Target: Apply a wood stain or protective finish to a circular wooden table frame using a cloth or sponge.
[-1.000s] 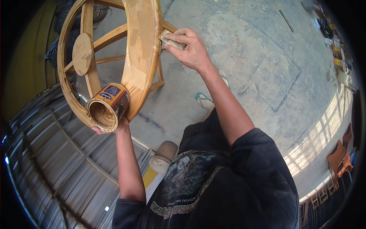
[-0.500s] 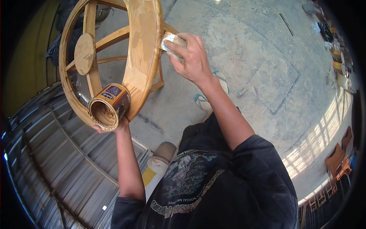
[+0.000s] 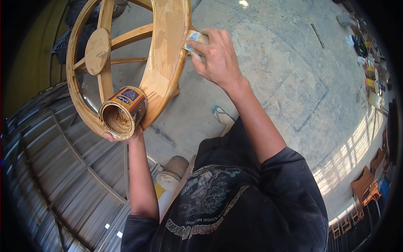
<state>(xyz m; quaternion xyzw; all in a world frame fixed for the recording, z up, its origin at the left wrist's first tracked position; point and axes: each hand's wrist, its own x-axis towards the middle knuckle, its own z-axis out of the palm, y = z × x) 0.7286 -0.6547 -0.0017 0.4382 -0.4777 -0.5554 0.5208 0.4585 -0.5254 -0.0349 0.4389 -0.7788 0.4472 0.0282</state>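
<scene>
A large round wooden frame (image 3: 166, 59) with spokes and a small oval hub stands upright in front of me. My left hand (image 3: 126, 136) grips an open tin can (image 3: 121, 112) from below, its mouth turned toward me with brown filler inside, right against the frame's lower rim. My right hand (image 3: 216, 56) presses a small flat scraper (image 3: 194, 38) against the frame's broad outer rim, which shows pale smeared patches.
Corrugated metal sheeting (image 3: 54, 168) lies at the lower left. A concrete floor (image 3: 285, 71) spreads to the right, with a sandal (image 3: 222, 115) on it. A pale cylindrical container (image 3: 172, 174) stands by my body. Wooden chairs (image 3: 363, 185) and cans line the far right edge.
My right hand has slid along the outer rim with the scraper, a little down and toward the frame. The can stays in the same place.
</scene>
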